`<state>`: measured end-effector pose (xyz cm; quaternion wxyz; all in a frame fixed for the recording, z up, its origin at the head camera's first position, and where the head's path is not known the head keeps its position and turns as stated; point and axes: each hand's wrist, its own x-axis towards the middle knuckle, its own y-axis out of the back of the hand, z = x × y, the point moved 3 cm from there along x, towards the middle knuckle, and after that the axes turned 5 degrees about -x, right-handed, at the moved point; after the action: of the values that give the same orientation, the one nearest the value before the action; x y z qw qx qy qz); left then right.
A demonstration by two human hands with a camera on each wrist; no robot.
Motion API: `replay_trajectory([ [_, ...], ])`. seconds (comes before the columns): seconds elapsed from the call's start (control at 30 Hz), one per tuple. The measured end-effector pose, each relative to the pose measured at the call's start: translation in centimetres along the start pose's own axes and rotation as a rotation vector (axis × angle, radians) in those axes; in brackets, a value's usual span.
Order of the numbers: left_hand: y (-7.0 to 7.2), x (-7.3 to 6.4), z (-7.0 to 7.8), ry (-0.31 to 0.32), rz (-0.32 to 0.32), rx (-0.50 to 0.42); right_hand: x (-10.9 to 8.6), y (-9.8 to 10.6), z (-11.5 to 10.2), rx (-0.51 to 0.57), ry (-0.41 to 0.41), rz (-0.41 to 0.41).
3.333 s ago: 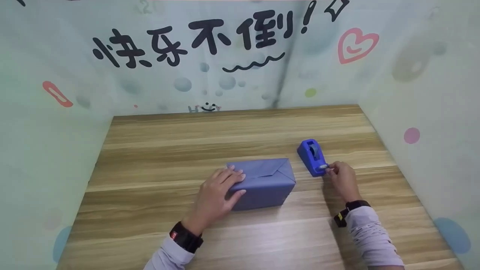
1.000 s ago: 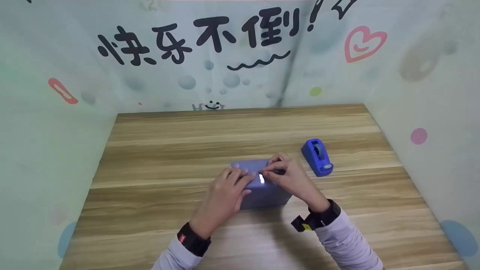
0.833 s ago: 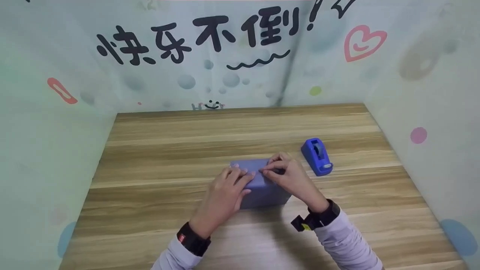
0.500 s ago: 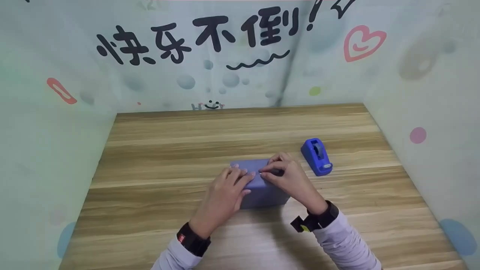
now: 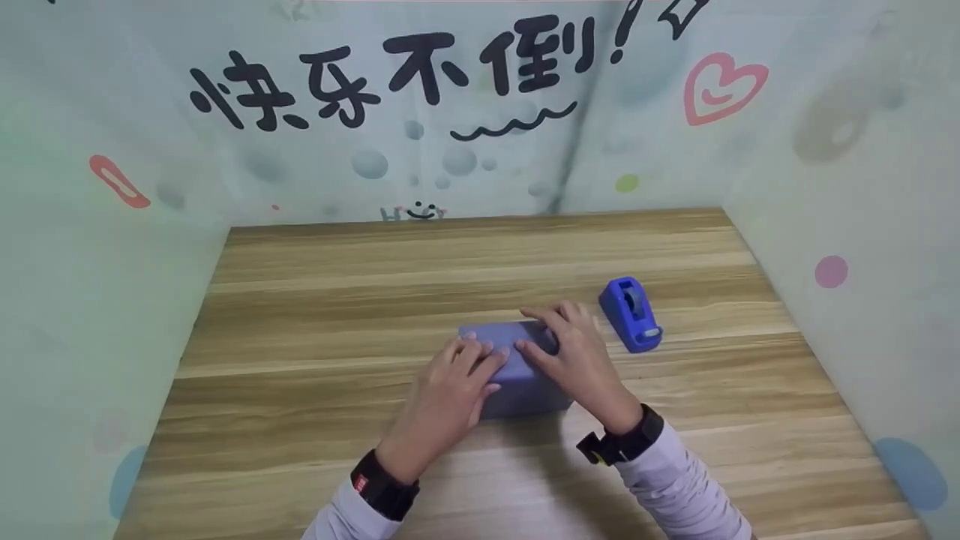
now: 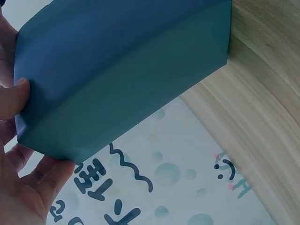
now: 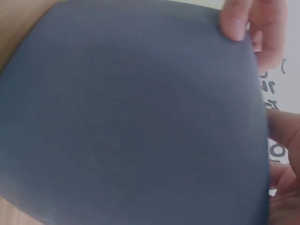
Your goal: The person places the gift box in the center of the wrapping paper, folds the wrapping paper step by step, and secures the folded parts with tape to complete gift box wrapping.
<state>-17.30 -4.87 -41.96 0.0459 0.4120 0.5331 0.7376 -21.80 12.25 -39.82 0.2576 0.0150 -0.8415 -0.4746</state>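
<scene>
A box wrapped in blue-grey paper (image 5: 525, 394) stands near the middle of the table. My left hand (image 5: 446, 390) holds its left end, fingers over the top and thumb against the front face. On the right part of the top rests the thumb of my right hand (image 5: 577, 360); its index finger stretches away toward the back edge. I cannot make out any tape strip on the paper now. The wrapped box (image 6: 131, 65) fills much of the left wrist view, and one plain face of the box (image 7: 136, 117) dominates the right wrist view.
A blue tape dispenser (image 5: 630, 315) with a roll in it stands just right of the box, behind the right hand. The wood-grain table (image 5: 315, 300) meets a printed backdrop (image 5: 480, 172) at the back and both sides.
My right hand has gone from the tape dispenser to the box top, where a shiny strip showed at its pinched fingertips. Now thumb and index have parted. The left hand keeps holding the box.
</scene>
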Motion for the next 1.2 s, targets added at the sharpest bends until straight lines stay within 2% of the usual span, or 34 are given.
replay_trajectory([
  [0.17,0.0,0.0,0.0,0.005,-0.002,-0.001,0.4,-0.5,-0.2,-0.085,-0.011,0.008],
  [0.4,0.1,0.0,-0.2,0.034,-0.016,-0.046,0.1,-0.1,0.1,-0.090,0.118,-0.059],
  [0.6,0.4,-0.2,0.1,0.028,-0.013,-0.038,-0.5,0.4,0.7,-0.079,0.182,-0.158],
  [0.7,0.3,-0.3,0.3,0.039,-0.012,-0.041,-1.0,0.5,1.4,-0.165,0.245,-0.195],
  [0.83,0.4,-0.5,0.7,0.071,-0.030,-0.062,-1.8,0.3,2.2,-0.302,0.379,-0.221],
  [0.93,0.4,-0.7,0.8,0.090,-0.032,-0.089,-2.6,0.3,2.3,-0.344,0.434,-0.200],
  [1.0,0.4,-0.8,0.8,0.098,-0.020,-0.109,-3.2,0.3,2.3,-0.348,0.434,-0.168],
  [1.1,0.3,-0.7,0.6,0.096,0.007,-0.130,-3.9,0.2,2.2,-0.351,0.425,-0.071],
  [1.2,0.2,-0.6,0.4,0.096,0.008,-0.139,-4.4,0.2,2.1,-0.297,0.453,0.040],
])
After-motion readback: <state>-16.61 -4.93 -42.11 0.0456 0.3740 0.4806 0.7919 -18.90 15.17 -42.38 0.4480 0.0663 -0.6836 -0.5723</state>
